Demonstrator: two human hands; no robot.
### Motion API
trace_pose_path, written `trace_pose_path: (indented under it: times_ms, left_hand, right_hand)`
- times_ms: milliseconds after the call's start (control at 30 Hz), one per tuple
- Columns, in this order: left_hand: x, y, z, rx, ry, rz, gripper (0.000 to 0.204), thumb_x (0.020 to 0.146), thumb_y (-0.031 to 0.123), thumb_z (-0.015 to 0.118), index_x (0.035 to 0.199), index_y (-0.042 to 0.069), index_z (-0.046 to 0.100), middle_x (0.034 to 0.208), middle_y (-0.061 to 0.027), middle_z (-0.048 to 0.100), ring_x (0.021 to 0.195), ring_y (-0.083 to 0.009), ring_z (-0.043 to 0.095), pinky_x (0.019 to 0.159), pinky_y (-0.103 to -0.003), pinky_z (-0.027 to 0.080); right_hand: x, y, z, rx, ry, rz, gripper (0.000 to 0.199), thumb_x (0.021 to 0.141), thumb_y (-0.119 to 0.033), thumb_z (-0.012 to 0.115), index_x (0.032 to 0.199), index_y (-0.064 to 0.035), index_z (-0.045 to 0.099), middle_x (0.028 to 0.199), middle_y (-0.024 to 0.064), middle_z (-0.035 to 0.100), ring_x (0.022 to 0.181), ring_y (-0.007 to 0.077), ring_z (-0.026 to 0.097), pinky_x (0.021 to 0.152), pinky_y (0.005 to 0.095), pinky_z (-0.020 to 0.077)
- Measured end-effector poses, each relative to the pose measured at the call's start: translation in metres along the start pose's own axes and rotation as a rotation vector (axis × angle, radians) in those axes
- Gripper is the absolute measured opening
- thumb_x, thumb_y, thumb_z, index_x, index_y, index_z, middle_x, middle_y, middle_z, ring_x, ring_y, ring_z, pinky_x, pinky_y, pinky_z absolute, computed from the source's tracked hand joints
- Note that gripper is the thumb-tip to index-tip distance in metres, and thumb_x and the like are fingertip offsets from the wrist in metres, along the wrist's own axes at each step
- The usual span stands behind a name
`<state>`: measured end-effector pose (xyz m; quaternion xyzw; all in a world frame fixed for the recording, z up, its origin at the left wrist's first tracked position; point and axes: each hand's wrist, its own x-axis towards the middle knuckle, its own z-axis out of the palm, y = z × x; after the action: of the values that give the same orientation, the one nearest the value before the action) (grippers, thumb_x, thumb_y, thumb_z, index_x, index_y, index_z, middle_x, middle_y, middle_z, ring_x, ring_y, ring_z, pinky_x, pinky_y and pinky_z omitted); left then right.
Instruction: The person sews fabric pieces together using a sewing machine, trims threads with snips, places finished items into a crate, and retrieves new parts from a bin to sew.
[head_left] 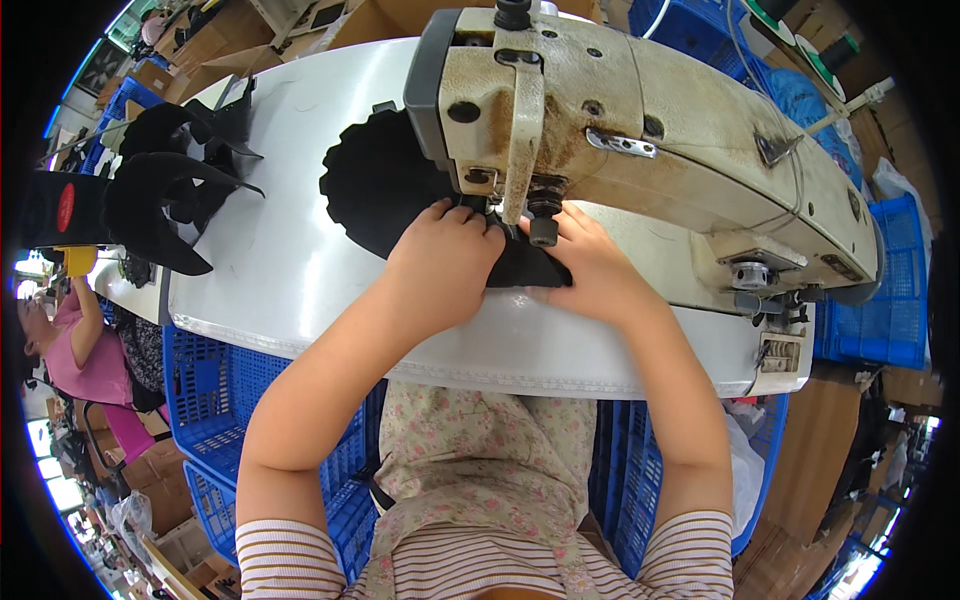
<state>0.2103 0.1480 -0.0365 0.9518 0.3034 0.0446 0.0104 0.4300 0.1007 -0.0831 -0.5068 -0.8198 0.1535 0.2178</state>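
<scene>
A black fabric piece (375,190) with a notched, scalloped edge lies on the white table under the head of a sewing machine (600,110). My left hand (447,262) presses on its near side, fingers curled together beside the needle area. On the other side my right hand (590,268) grips the piece's right end, thumb along the front edge and fingers partly behind the machine's dark knob (544,232). The needle and presser foot are mostly hidden by the machine head and my fingers.
Several curved black pieces (165,190) are stacked at the table's left end. Blue crates (225,385) stand below the table and another blue crate (880,290) at the right. A person in a pink top (85,350) works at the far left. Cardboard boxes (800,470) are around.
</scene>
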Motion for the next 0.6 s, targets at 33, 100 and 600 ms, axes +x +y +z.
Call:
trace_pose_path:
  times_ms: [33, 100, 600]
  left_hand:
    - [-0.001, -0.003, -0.002, 0.003, 0.000, -0.002, 0.046, 0.058, 0.011, 0.070, 0.102, 0.001, 0.064, 0.097, -0.0130, 0.066, 0.101, -0.0298, 0.061, 0.097, -0.040, 0.044]
    - [-0.002, -0.009, -0.007, -0.185, -0.055, -0.043, 0.054, 0.057, 0.014, 0.072, 0.108, 0.002, 0.063, 0.103, -0.0140, 0.066, 0.104, -0.0309, 0.060, 0.099, -0.042, 0.043]
    - [-0.013, 0.013, 0.013, 0.024, 0.069, -0.024, 0.055, 0.061, 0.012, 0.071, 0.114, -0.002, 0.060, 0.118, -0.0153, 0.063, 0.115, -0.0303, 0.056, 0.106, -0.043, 0.039]
  right_hand:
    - [-0.001, -0.001, -0.005, -0.007, -0.033, -0.027, 0.060, 0.069, -0.007, 0.067, 0.128, -0.0077, 0.055, 0.143, 0.0175, 0.042, 0.133, 0.0348, 0.039, 0.105, 0.0439, 0.0371]
    - [0.001, -0.008, -0.013, -0.003, -0.102, -0.004, 0.059, 0.070, -0.010, 0.067, 0.128, -0.0073, 0.056, 0.144, 0.0179, 0.041, 0.134, 0.0346, 0.038, 0.106, 0.0441, 0.0364]
    - [0.031, -0.021, -0.038, 0.317, -0.203, 0.481, 0.029, 0.079, -0.015, 0.058, 0.105, -0.0104, 0.070, 0.110, 0.0133, 0.067, 0.108, 0.0299, 0.061, 0.092, 0.0377, 0.0473]
